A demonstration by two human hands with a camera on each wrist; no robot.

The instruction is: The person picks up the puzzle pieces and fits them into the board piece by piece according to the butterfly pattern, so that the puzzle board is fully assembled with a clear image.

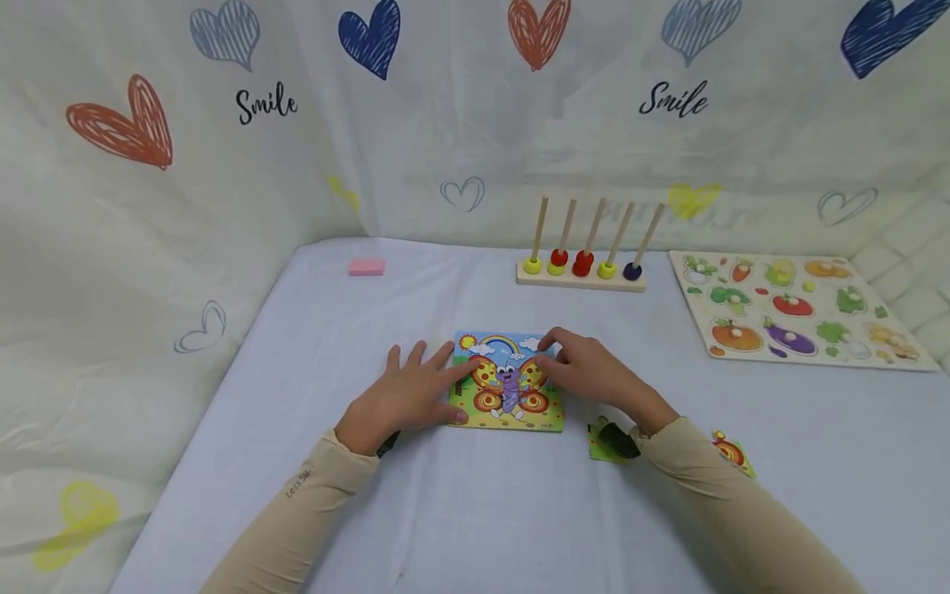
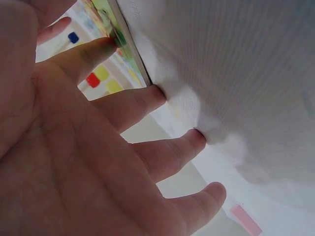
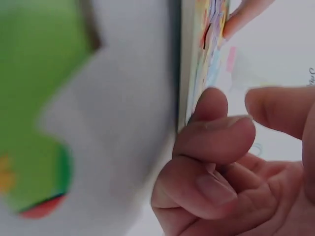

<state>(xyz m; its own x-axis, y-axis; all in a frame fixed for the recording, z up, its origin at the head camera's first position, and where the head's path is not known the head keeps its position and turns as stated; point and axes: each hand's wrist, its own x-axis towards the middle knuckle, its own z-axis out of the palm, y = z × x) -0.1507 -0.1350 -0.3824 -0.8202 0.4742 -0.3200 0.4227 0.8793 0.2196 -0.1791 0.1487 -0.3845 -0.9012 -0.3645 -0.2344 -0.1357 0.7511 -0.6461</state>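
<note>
A butterfly puzzle (image 1: pixel 512 388) with a rainbow and sun lies on the white table. My left hand (image 1: pixel 404 396) has its fingers spread across the puzzle's left side, with the thumb on the lower left corner and the index on the butterfly's wing. In the left wrist view, other fingertips (image 2: pixel 194 140) touch the cloth beside the board. At the upper right edge is my right hand (image 1: pixel 586 371), its fingers loosely bent; the right wrist view has a fingertip (image 3: pixel 211 103) against the board and the thumb apart. A green puzzle piece (image 1: pixel 604 445) lies partly hidden under the right wrist.
Another puzzle piece (image 1: pixel 733 454) with an orange swirl lies right of the right wrist. Toward the back stand a bead counting rack (image 1: pixel 579 282) and a pink block (image 1: pixel 367 267). A vegetable peg board (image 1: pixel 809 309) lies at the right.
</note>
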